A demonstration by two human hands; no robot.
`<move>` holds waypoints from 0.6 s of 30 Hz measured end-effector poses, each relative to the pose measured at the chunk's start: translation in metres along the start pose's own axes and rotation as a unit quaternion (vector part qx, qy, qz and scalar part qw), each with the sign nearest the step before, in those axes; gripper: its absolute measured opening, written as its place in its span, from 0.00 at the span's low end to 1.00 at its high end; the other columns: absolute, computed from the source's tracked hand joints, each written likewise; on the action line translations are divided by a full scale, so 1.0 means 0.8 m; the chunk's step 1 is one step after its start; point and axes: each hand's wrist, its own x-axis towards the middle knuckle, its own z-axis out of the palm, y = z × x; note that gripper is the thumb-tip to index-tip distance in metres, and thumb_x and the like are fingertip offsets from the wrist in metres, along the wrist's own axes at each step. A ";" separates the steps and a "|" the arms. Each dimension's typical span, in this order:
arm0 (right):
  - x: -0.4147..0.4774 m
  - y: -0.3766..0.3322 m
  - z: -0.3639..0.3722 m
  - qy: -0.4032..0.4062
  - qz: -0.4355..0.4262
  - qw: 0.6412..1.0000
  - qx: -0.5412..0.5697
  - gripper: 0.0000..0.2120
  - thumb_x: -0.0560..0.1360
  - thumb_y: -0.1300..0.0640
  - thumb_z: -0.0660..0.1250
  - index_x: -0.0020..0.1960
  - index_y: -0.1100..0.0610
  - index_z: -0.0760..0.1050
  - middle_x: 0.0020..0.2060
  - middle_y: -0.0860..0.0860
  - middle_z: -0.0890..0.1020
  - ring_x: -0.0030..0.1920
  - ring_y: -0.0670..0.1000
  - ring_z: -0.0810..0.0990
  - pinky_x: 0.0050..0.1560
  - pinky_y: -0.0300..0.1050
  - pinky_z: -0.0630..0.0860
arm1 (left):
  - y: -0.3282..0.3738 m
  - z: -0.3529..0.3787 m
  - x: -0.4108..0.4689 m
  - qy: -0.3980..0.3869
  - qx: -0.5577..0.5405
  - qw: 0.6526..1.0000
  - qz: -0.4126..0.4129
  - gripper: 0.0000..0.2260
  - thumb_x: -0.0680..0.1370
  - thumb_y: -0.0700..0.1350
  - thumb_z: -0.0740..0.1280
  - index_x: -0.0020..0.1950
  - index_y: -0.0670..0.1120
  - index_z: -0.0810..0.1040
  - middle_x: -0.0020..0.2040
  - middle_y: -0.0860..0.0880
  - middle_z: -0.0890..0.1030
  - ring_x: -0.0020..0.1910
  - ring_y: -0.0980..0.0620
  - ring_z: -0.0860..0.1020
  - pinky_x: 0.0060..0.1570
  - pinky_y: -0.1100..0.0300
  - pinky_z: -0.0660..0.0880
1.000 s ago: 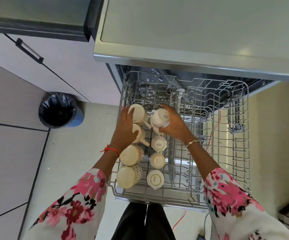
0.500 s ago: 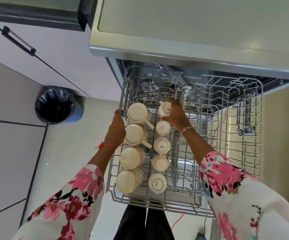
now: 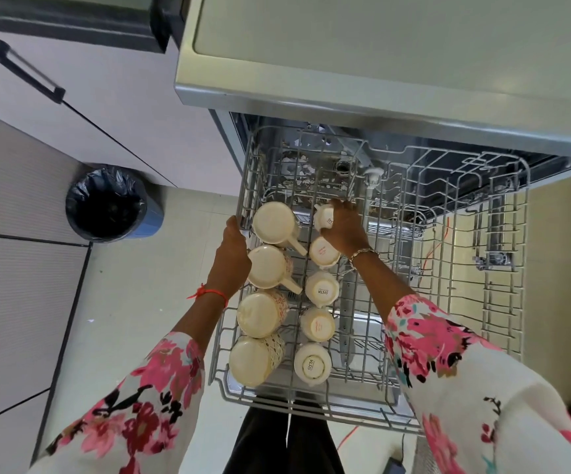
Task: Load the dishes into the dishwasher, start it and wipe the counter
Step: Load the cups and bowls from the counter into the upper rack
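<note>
The grey wire dishwasher rack (image 3: pixel 455 254) is pulled out under the steel counter (image 3: pixel 380 46). Two rows of cream mugs and cups stand upside down along its left side, several large mugs (image 3: pixel 272 222) on the left and several small cups (image 3: pixel 321 289) to their right. My right hand (image 3: pixel 344 225) grips the farthest small cup (image 3: pixel 325 217) in the right row. My left hand (image 3: pixel 232 251) holds the rack's left rim beside the large mugs.
A blue bin (image 3: pixel 111 203) lined with a black bag stands on the floor at the left. Pale cabinets with a black handle (image 3: pixel 27 71) run along the upper left. The rack's right half holds no dishes. An orange cable (image 3: pixel 431 254) lies below.
My right hand carried the small cup farther back and set it at the far end of the right row. My left hand left the far large mug and took the rack's left rim.
</note>
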 end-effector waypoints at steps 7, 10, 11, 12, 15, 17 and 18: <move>0.002 0.002 -0.002 -0.013 0.007 1.000 -0.025 0.32 0.70 0.59 0.70 0.71 0.61 0.61 0.67 0.62 0.67 0.67 0.62 0.65 0.60 0.55 0.72 | -0.002 0.001 0.001 0.002 -0.013 1.000 0.001 0.28 0.76 0.29 0.59 0.73 0.43 0.54 0.68 0.37 0.68 0.63 0.39 0.72 0.60 0.49 0.70; 0.002 0.002 -0.002 -0.017 0.021 0.999 -0.038 0.32 0.71 0.57 0.69 0.71 0.60 0.61 0.66 0.61 0.68 0.68 0.62 0.64 0.59 0.56 0.73 | -0.004 0.001 0.001 0.005 -0.009 1.000 0.006 0.29 0.75 0.29 0.60 0.73 0.42 0.54 0.68 0.37 0.68 0.64 0.39 0.71 0.60 0.49 0.70; 0.003 0.002 -0.002 -0.018 0.026 0.999 -0.037 0.32 0.71 0.57 0.70 0.71 0.60 0.61 0.66 0.61 0.69 0.67 0.62 0.64 0.59 0.56 0.72 | -0.005 0.002 0.001 0.005 -0.006 1.000 0.010 0.29 0.75 0.29 0.60 0.73 0.42 0.54 0.68 0.37 0.68 0.64 0.39 0.72 0.60 0.49 0.71; 0.003 0.001 -0.002 -0.020 0.033 0.999 -0.034 0.33 0.71 0.56 0.70 0.72 0.60 0.61 0.66 0.61 0.69 0.67 0.62 0.64 0.59 0.56 0.72 | -0.006 0.002 0.002 0.004 -0.003 1.000 0.014 0.29 0.75 0.29 0.60 0.73 0.41 0.54 0.68 0.37 0.68 0.63 0.39 0.72 0.60 0.49 0.71; 0.005 0.001 -0.002 -0.022 0.051 0.998 -0.019 0.36 0.70 0.55 0.72 0.73 0.60 0.59 0.68 0.61 0.67 0.70 0.61 0.62 0.64 0.56 0.68 | -0.006 0.002 0.003 0.002 -0.004 1.000 0.018 0.28 0.75 0.29 0.60 0.73 0.41 0.54 0.68 0.37 0.68 0.63 0.39 0.72 0.60 0.48 0.71; 0.005 0.002 -0.002 -0.026 0.052 0.998 -0.014 0.37 0.70 0.55 0.72 0.73 0.60 0.59 0.69 0.61 0.66 0.70 0.61 0.61 0.66 0.57 0.66 | -0.005 0.002 0.003 0.002 -0.004 1.000 0.022 0.28 0.75 0.28 0.60 0.72 0.41 0.55 0.68 0.36 0.67 0.65 0.39 0.71 0.61 0.48 0.70; 0.004 0.003 -0.002 -0.029 0.052 0.998 -0.013 0.37 0.70 0.55 0.72 0.73 0.60 0.58 0.69 0.61 0.66 0.70 0.61 0.61 0.66 0.57 0.66 | -0.005 0.002 0.003 0.001 -0.003 1.000 0.024 0.29 0.74 0.28 0.60 0.72 0.40 0.54 0.69 0.36 0.67 0.65 0.39 0.70 0.62 0.47 0.70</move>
